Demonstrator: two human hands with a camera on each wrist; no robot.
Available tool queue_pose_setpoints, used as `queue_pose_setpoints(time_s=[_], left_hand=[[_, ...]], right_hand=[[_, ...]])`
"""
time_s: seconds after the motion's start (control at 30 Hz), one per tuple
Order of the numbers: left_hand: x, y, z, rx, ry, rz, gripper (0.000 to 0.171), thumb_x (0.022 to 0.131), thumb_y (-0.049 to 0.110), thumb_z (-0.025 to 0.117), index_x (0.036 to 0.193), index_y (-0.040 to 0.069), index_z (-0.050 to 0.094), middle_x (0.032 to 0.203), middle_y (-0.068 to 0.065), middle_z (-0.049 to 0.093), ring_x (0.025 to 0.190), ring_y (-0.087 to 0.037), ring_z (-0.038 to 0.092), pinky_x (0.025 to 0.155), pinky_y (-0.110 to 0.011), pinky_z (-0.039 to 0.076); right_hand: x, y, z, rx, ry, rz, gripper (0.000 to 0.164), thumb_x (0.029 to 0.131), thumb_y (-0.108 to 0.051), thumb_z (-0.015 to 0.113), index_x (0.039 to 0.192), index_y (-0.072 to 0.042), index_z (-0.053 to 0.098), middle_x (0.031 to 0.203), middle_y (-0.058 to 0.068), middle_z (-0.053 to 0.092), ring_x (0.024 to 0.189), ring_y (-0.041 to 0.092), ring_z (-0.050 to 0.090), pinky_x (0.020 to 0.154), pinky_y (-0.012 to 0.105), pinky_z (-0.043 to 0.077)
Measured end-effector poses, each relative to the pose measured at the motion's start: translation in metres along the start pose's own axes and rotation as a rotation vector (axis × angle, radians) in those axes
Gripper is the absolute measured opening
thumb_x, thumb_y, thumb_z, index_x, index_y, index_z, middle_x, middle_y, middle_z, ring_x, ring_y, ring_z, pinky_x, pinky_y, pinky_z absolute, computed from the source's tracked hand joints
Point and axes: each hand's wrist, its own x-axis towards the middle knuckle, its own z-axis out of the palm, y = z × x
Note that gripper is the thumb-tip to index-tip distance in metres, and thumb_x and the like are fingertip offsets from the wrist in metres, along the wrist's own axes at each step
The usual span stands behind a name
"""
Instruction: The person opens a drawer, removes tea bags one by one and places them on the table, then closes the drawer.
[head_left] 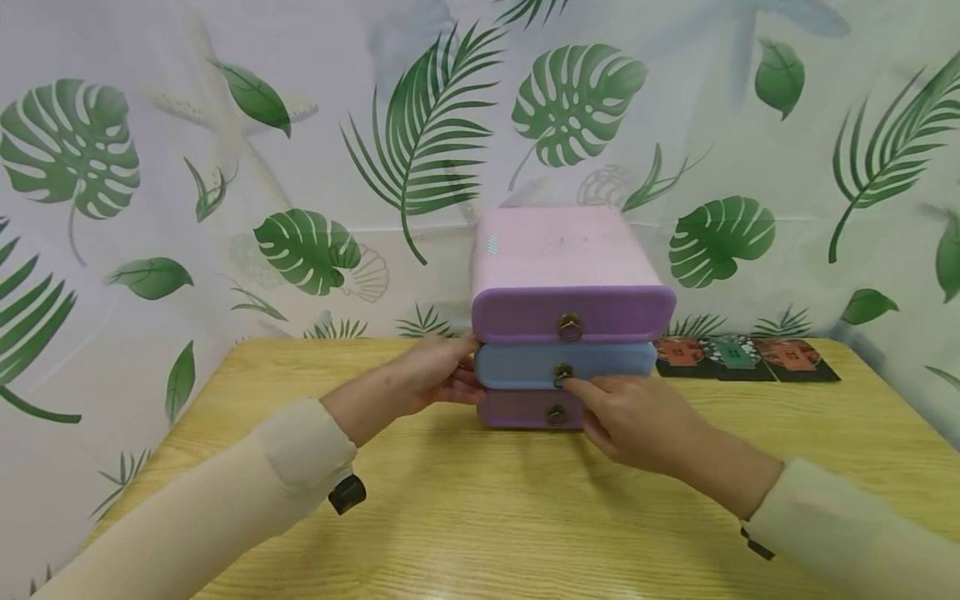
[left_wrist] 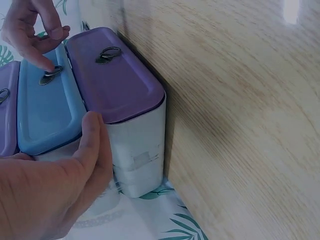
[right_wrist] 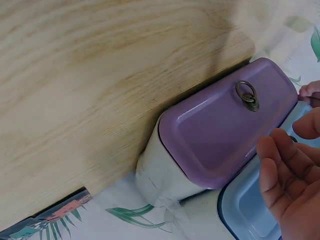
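bracing the drawer stack [head_left: 566,250] on the bench [head_left: 375,525], the left hand [head_left: 431,372] lies near-straight, gripping nothing; the right hand [head_left: 641,419], loosely bent, touches the ring [head_left: 562,373] of the blue middle drawer [head_left: 517,367], whether hooked unclear. opening seems the step; next, a straight pull.

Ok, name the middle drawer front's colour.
The middle drawer front is blue, clearest in the left wrist view.

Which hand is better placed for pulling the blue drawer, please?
Probably the right hand: it touches the ring handle of the blue drawer, while the left hand rests against the drawer stack.
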Motion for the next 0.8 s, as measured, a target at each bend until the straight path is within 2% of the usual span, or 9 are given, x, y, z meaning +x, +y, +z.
queue_pose_setpoints(time_s=[0.3, 0.47, 0.57, 0.8], left_hand=[[-0.004, 0.003, 0.004, 0.044, 0.039, 0.016, 0.042, 0.096, 0.031, 0.048, 0.103, -0.009, 0.058, 0.084, -0.018, 0.062, 0.07, -0.021, 0.063, 0.074, -0.033, 0.055], [-0.004, 0.005, 0.006, 0.063, 0.046, 0.019, 0.042, 0.096, 0.031, 0.047, 0.102, -0.009, 0.059, 0.084, -0.018, 0.062, 0.07, -0.022, 0.063, 0.074, -0.033, 0.055], [-0.004, 0.005, 0.006, 0.067, 0.04, 0.023, 0.041, 0.096, 0.03, 0.047, 0.102, -0.009, 0.06, 0.087, -0.018, 0.063, 0.071, -0.022, 0.064, 0.074, -0.033, 0.055], [-0.004, 0.005, 0.003, 0.095, 0.028, 0.007, 0.038, 0.095, 0.029, 0.048, 0.103, -0.006, 0.06, 0.092, -0.02, 0.064, 0.077, -0.026, 0.065, 0.076, -0.036, 0.055]], right_hand=[[0.0, -0.002, 0.003, 0.004, -0.071, 0.019, 0.038, 0.078, -0.016, 0.063, 0.113, -0.003, 0.059, 0.086, 0.004, 0.066, 0.063, 0.013, 0.057, 0.049, 0.029, 0.05], [0.003, -0.001, 0.003, 0.025, -0.066, 0.022, 0.033, 0.076, -0.011, 0.063, 0.107, -0.003, 0.056, 0.064, -0.003, 0.051, 0.048, 0.005, 0.04, 0.038, 0.022, 0.035], [0.005, 0.001, 0.002, 0.067, -0.069, 0.037, 0.029, 0.076, -0.009, 0.062, 0.102, -0.006, 0.052, 0.06, -0.007, 0.045, 0.043, 0.001, 0.032, 0.036, 0.018, 0.029], [0.01, 0.003, 0.002, 0.105, -0.064, 0.056, 0.023, 0.074, -0.005, 0.061, 0.092, -0.011, 0.049, 0.06, -0.009, 0.042, 0.044, 0.002, 0.033, 0.037, 0.019, 0.032]])
